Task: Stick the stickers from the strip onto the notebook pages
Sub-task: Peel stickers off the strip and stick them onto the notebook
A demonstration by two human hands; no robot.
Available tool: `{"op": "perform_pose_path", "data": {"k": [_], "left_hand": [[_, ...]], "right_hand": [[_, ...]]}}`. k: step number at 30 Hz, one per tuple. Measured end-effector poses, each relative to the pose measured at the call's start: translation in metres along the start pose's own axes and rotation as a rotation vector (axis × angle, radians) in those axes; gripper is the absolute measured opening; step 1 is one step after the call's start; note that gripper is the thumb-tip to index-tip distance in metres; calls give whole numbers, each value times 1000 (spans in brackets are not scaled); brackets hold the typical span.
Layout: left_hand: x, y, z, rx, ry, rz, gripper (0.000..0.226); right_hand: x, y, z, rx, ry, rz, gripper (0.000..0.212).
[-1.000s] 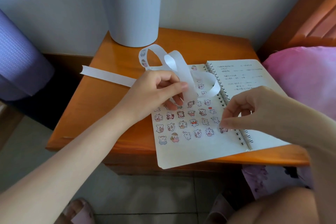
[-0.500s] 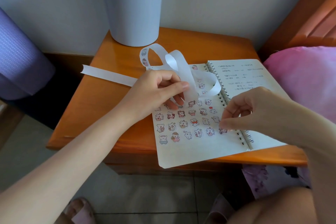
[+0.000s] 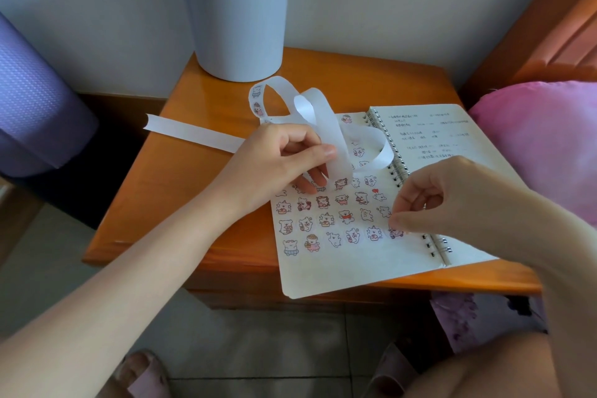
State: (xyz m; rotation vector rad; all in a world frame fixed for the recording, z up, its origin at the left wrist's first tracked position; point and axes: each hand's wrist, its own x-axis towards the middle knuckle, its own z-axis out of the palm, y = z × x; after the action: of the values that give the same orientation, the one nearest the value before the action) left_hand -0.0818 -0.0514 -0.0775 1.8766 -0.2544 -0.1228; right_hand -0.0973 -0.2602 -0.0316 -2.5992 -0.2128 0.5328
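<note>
An open spiral notebook (image 3: 349, 275) lies on the orange wooden bedside table (image 3: 181, 191), its left page overhanging the front edge. Several small cartoon stickers (image 3: 326, 220) sit in rows on that page. A long white sticker strip (image 3: 323, 116) loops above the page, its tail trailing left off the table. My left hand (image 3: 281, 165) pinches the strip between thumb and fingers. My right hand (image 3: 439, 200) has its fingers curled and a fingertip pressed on a sticker (image 3: 395, 233) at the right end of a row, near the spiral.
A grey plastic bin (image 3: 235, 13) stands at the table's back against the wall. A purple rolled mat (image 3: 32, 107) is to the left, a pink pillow (image 3: 542, 145) and wooden bed frame to the right. Tiled floor and my slippered feet lie below.
Almost nothing has moved. My right fingertip stays pressed on the same sticker and my left hand keeps its hold on the strip.
</note>
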Motion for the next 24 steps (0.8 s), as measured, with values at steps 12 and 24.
{"op": "perform_pose_path", "data": {"k": [12, 24], "left_hand": [[1, 0, 1, 24, 1, -6, 19], [0, -1, 1, 58, 14, -20, 20]], "right_hand": [[-1, -2, 3, -146, 15, -3, 13], [2, 4, -4, -130, 63, 47, 32]]}}
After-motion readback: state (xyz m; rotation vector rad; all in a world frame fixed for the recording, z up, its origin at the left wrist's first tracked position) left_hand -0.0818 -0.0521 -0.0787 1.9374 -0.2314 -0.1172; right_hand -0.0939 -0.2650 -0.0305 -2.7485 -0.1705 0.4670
